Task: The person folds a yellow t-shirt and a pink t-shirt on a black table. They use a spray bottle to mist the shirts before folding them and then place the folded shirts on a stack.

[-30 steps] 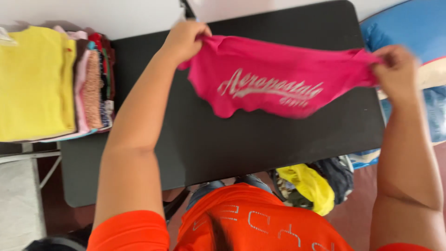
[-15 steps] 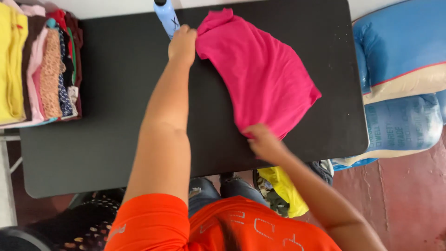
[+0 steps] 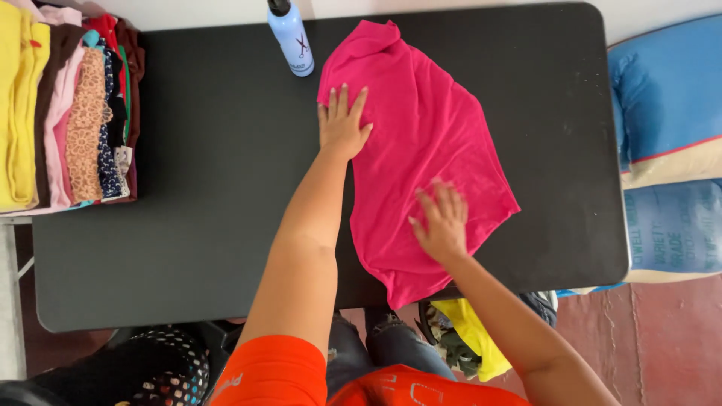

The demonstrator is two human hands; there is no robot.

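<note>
A black worktop point(image 3: 195, 225) fills most of the view, its rounded corners showing at the right and lower left. Spread across its middle-right is a pink t-shirt point(image 3: 444, 135), lying flat with slight wrinkles, its lower corner hanging just over the near edge. At the far left sits a stack of folded clothes point(image 3: 68, 113) in yellow, brown, pink, leopard print and dark patterns, edges turned towards the camera. Off the right edge lie blue and cream sacks point(image 3: 669, 120). The left hand point(image 3: 342, 124) rests palm down with fingers spread on the shirt's left border. The right hand point(image 3: 442, 222), fingers splayed and slightly blurred, presses the lower part of the shirt. A pale blue spray bottle point(image 3: 293, 41) stands upright just beside the shirt's upper left corner.
</note>
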